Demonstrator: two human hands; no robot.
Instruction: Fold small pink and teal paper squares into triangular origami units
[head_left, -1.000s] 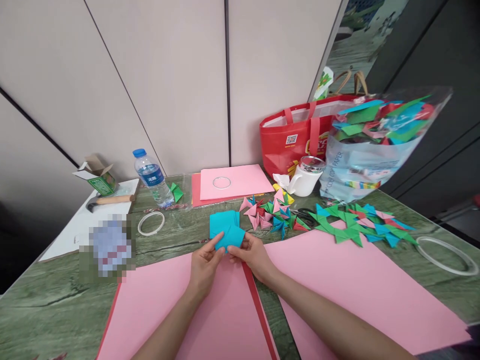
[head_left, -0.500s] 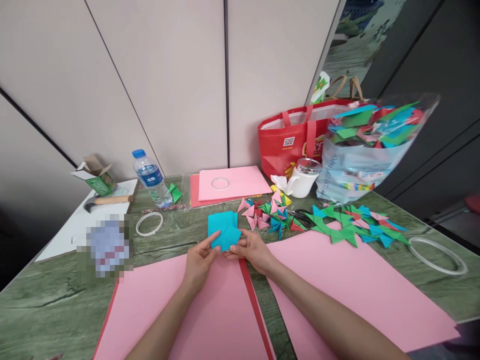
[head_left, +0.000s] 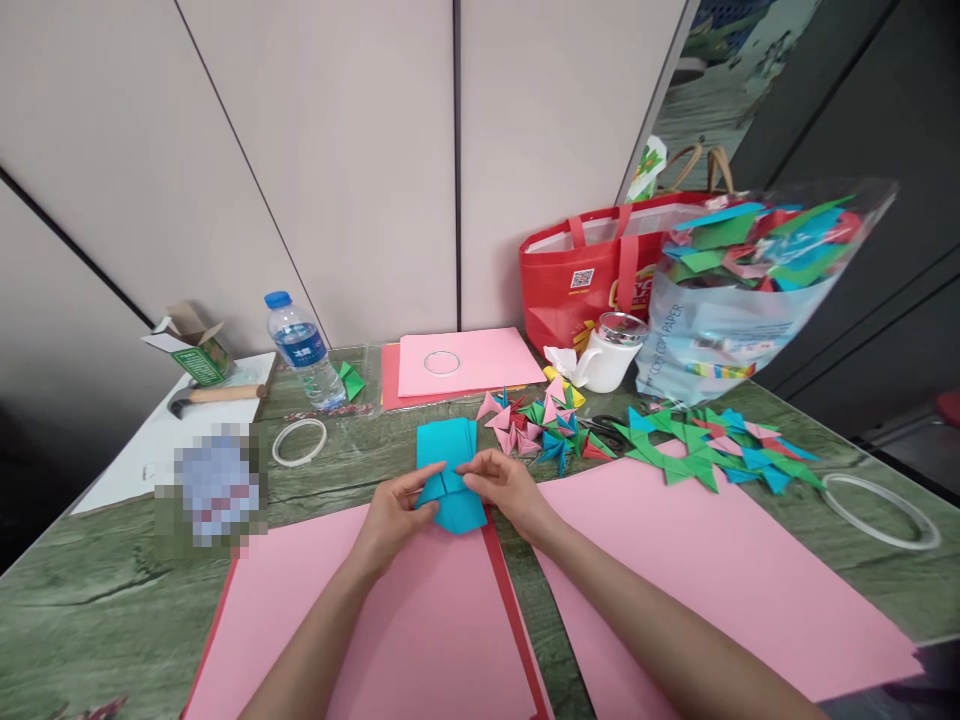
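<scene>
Blue folded paper [head_left: 461, 514] sits at six o'clock of the blue stack [head_left: 441, 440], pinched by the left hand [head_left: 391, 512] and right hand [head_left: 511, 492]; crisp creases likely need edges aligned before pressing.

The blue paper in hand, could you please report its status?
Left hand and right hand both on folded blue paper. Blue stack just beyond. Nothing visibly in the way.

And we count two hands [head_left: 391, 524], one bottle [head_left: 302, 348], one hammer [head_left: 225, 394], one mug [head_left: 609, 360], one box [head_left: 202, 358], one pair of scissors [head_left: 604, 429], one red bag [head_left: 555, 300], and yes, we've got three rings [head_left: 296, 463]!
</scene>
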